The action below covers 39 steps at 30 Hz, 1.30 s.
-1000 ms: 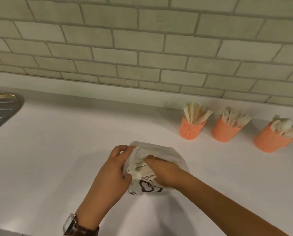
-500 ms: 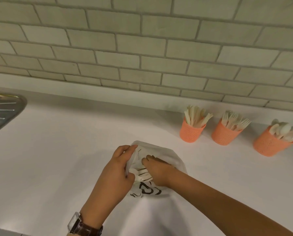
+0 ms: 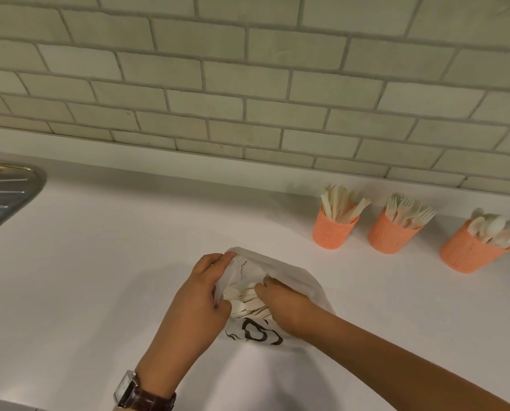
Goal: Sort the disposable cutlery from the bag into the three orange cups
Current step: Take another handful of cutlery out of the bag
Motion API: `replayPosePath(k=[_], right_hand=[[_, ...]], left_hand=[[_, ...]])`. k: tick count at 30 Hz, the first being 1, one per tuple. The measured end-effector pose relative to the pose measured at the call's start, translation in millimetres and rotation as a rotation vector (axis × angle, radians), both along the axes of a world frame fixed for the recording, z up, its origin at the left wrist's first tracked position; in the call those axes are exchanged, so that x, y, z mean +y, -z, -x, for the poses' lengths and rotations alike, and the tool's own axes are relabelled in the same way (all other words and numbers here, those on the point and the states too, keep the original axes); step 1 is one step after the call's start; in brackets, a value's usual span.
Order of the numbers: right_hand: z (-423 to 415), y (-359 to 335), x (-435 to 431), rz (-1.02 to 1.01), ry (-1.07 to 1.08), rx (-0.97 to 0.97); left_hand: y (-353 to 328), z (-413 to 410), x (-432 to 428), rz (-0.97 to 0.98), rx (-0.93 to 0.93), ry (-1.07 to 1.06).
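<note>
a white bag (image 3: 295, 277) lies on the white counter (image 3: 114, 262) at about six o'clock in the view, its mouth held wide. black curly marks are printed on the side facing the camera, and a small thin scribble sits near the rim; none of it reads as letters.

the left hand (image 3: 200, 295) pinches the bag's rim on the nine o'clock side, thumb and fingers curled over the edge. the right hand (image 3: 280, 304) reaches in from four o'clock with its fingers bent down among the pale cutlery (image 3: 245, 298) in the bag; whether it grips a piece cannot be told, as the fingertips are hidden.

three orange mesh cups stand in a row toward three o'clock, near the tiled wall (image 3: 248, 84). the nearest cup (image 3: 332, 232) holds knives (image 3: 341, 203), the middle cup (image 3: 391, 237) forks (image 3: 408, 210), the far cup (image 3: 467, 252) spoons (image 3: 494, 228). the pieces overlap too much to count.

one watch (image 3: 141, 393) with a brown strap is on the left wrist. a steel sink (image 3: 4, 191) shows at nine o'clock.
</note>
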State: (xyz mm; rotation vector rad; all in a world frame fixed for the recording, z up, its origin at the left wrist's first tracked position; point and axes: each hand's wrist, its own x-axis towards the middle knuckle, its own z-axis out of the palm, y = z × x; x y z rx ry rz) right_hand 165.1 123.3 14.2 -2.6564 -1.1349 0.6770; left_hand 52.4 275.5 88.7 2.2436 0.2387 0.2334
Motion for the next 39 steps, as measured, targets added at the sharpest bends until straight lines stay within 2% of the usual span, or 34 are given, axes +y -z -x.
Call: replayPosePath(k=[4,8,14,20,27,31,34,36,39], right_hand=[[1,3,2,-0.035,-0.044,-0.003],[-3,6,9,0.061,-0.081,-0.055],[-5,12,16,0.087,-0.197,-0.157],[-3,10,23,0.068,-0.144,-0.092],[-8,-3,34,0.205,-0.126,-0.140],[-4,-7,43,0.280,-0.155,-0.209],[0,-3,44,0.330,-0.193,-0.234],[3,-3,44,0.374,-0.214,-0.278],[6,-12,43,0.411,-0.224,-0.341]], left_hand=[[2,0,-3,0.015,0.003,0.026],[3,1,-2,0.015,0.010,0.028],[4,-3,1,0.025,0.019,0.023],[6,-1,5,-0.015,0.037,0.020],[3,-1,5,-0.048,0.058,0.030],[-3,-8,-8,-0.214,0.076,0.029],[-5,-23,-10,-0.461,-0.066,0.005],[-11,-37,-9,-0.578,-0.096,0.102],[-18,-61,-2,-0.590,-0.004,0.249]])
